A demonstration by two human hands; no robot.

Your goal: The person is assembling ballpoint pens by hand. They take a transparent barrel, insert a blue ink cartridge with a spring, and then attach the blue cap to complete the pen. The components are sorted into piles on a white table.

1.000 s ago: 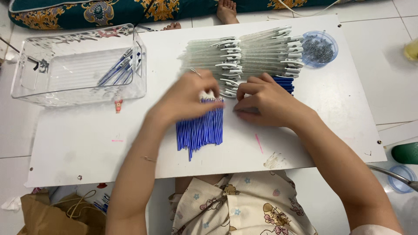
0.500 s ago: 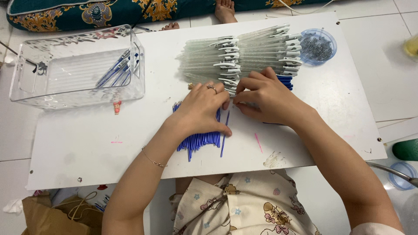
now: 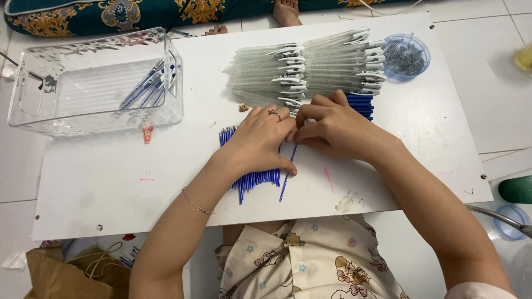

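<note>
Resting palm-down at the centre of the frame, the left hand (image 3: 260, 145) lies flat over a bundle of thin blue plastic ink refills (image 3: 252, 178) spread on the white rectangular board that serves as the counter (image 3: 111, 182). Its fingers are loosely curled over the refills, pressing on them without closing round any one; a ring sits on one finger and a thin bracelet on the wrist. Just right of it, touching at the fingertips, the right hand (image 3: 338, 130) has its grip pinched shut on the upper end of a single blue refill (image 3: 288, 177), which slants down and left across the counter, just beside the bundle's right edge.

Above both hands, in the upper middle of the frame, lies a fanned stack of clear plastic pen barrels with white clips (image 3: 302, 69). A second bundle of blue refills (image 3: 361, 105) shows from under that stack, just behind the right hand. At the upper right of the counter stands a small round clear blue dish of tiny metal parts (image 3: 407, 55). At the upper left, a clear rectangular plastic box (image 3: 33, 113) holds a few assembled blue pens (image 3: 147, 83) leaning in its right corner. A brown paper bag (image 3: 55, 274) sits at the lower left, on the floor.
</note>
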